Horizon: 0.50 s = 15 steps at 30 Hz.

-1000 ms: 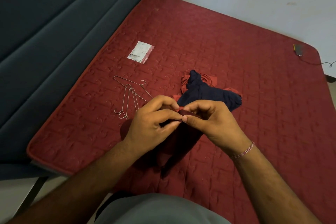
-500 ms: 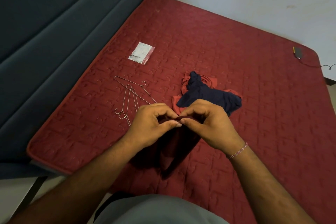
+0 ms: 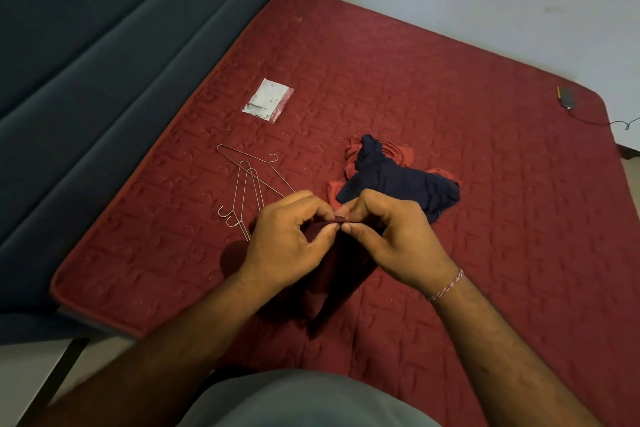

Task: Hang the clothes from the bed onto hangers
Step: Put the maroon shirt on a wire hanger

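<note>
Print on white-and-red flat packet (image 3: 268,100): illegible. Left hand (image 3: 289,246) and right hand (image 3: 391,239) pinch dark maroon cloth garment (image 3: 341,270), covering thin wire hangers' (image 3: 247,180) near ends.

Open bed (image 3: 433,80) surface is left at twelve and three o'clock of the hands (image 3: 341,236). At ten o'clock the way is crossed by wire hangers (image 3: 249,184), a white packet (image 3: 268,100) lying beyond them. At one o'clock passage is blocked by a navy garment (image 3: 398,184) over red cloth (image 3: 401,154).
</note>
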Each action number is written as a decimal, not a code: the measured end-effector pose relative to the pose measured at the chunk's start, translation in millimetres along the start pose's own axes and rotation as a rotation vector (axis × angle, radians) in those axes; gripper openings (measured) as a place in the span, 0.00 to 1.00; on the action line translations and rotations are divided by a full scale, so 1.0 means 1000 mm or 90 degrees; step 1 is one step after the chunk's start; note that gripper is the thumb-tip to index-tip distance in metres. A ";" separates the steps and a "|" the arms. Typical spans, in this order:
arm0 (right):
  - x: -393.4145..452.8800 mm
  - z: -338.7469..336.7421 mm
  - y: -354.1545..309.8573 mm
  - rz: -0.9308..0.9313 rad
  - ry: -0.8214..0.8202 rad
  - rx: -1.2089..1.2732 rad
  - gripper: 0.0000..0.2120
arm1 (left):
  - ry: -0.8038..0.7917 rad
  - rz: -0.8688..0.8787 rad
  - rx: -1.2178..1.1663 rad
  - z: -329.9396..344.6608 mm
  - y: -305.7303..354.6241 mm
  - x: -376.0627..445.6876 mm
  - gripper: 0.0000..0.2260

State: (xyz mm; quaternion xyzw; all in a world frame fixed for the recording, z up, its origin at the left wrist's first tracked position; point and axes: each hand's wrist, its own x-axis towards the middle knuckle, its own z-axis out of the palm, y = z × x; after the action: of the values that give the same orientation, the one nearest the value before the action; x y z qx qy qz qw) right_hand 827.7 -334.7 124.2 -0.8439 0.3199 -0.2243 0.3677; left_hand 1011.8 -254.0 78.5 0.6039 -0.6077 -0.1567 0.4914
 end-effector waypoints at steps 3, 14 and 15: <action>0.004 0.007 -0.002 0.011 -0.008 -0.005 0.08 | 0.019 -0.014 0.006 0.001 0.001 -0.003 0.05; 0.008 0.016 0.036 0.222 -0.076 0.142 0.08 | -0.373 -0.210 -0.072 -0.063 -0.080 0.010 0.05; 0.007 0.018 0.039 0.239 -0.099 0.158 0.08 | -0.340 -0.192 -0.078 -0.069 -0.082 0.011 0.06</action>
State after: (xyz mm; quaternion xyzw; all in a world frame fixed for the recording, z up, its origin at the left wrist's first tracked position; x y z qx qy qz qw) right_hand 828.9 -351.9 84.3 -0.7329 0.4114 -0.1237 0.5275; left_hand 1115.9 -253.9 50.8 0.5939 -0.6082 -0.4173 0.3214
